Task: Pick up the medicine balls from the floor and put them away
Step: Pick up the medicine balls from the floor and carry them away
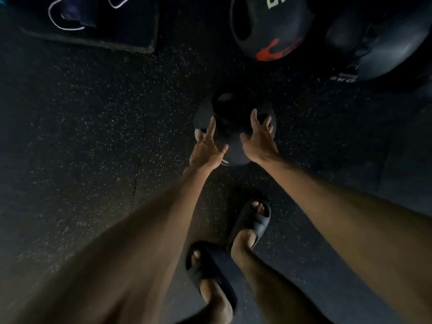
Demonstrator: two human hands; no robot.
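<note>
— Black medicine ball: where?
— On the speckled floor, just ahead of the sandals.
— And the left hand?
— Over the ball's left side, fingers spread wide, holding nothing.
— And the right hand?
— Over its right side, fingers splayed, empty too. Touching or not: cannot tell.
— Beyond the ball?
— A red-marked ball; beyond and rightward, a dark ball.

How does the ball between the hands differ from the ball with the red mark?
The near ball lies between the left hand and right hand; no hand is near the red-marked ball. The red-marked ball bears red and a pale numeral; the near ball shows only small white marks. Both are dark with grip holes.
</note>
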